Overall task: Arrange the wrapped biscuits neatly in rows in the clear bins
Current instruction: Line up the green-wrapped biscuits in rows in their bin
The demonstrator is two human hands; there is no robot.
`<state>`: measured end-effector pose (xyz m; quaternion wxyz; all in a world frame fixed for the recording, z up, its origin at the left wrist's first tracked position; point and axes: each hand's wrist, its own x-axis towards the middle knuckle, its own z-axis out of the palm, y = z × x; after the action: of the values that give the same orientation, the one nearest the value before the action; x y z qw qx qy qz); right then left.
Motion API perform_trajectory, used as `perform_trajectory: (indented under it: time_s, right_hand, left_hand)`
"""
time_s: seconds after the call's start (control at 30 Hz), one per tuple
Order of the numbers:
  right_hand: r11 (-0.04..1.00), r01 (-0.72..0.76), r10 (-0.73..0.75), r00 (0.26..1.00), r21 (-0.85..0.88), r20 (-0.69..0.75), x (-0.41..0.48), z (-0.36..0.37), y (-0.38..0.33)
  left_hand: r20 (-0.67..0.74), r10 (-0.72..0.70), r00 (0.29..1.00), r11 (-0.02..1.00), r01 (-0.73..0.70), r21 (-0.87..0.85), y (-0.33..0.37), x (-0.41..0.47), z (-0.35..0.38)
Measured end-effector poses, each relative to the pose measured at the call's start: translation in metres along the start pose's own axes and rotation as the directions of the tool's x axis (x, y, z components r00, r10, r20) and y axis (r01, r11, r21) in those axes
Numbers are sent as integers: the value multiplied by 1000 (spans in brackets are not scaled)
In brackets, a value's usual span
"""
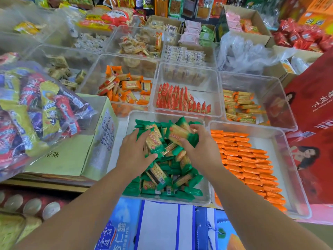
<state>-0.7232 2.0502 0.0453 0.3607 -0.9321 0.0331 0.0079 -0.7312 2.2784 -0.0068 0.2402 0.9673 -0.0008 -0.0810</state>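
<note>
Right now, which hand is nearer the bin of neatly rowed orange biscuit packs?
Right. The right hand grips green packs beside the orange biscuit bin; the left hand works the green pile's far side.

Both bare forearms reach from the near edge toward the middle of the scene, converging as they go. The left hand [134,150] lies palm down, its fingers [144,135] spread and curled toward the right, thumb stretched out along the near side. The right hand [201,148] sits just to the right and slightly farther, wrist bent, with its fingers [195,128] curled toward the left and the thumb pressed in from the near side in a pinch. The two hands are close together but not touching.
</note>
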Motion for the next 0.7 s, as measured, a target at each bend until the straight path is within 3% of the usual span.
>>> perform_trajectory:
  time_s: [0.13, 0.2, 0.27, 0.33, 0.4, 0.47, 0.7]
  right_hand:
    - [886, 24, -52, 997, -463, -48, 12, 10, -11]
    - [863, 170, -244, 965, -476, -98, 2, 18, -18]
    - [873, 346, -352, 935, -345, 47, -17, 34, -20]
    - [906, 312, -197, 909, -287, 366, -37, 55, -19]
    - [878, 239, 44, 823, -415, 566, -48, 77, -13]
    - [861, 202, 133, 796, -466, 591, -52, 93, -8]
    - [865, 123, 207, 795, -486, 570, -35, 117, -5]
  left_hand:
    - [-112, 60, 992, 964, -28, 265, -26, -34, -9]
    - [-112, 40, 993, 958, -6, 287, -42, -48, -7]
    - [-32, -16, 999, 964, 24, 265, -53, -58, 2]
    - [15, -42, 999, 978, 38, 204, -56, -61, 11]
    - [3, -40, 999, 985, 39, 169, -55, -61, 16]
    - [-15, -31, 999, 986, 33, 166, -59, -60, 18]
    - [-1, -42, 999, 987, 42, 153, -65, -60, 20]
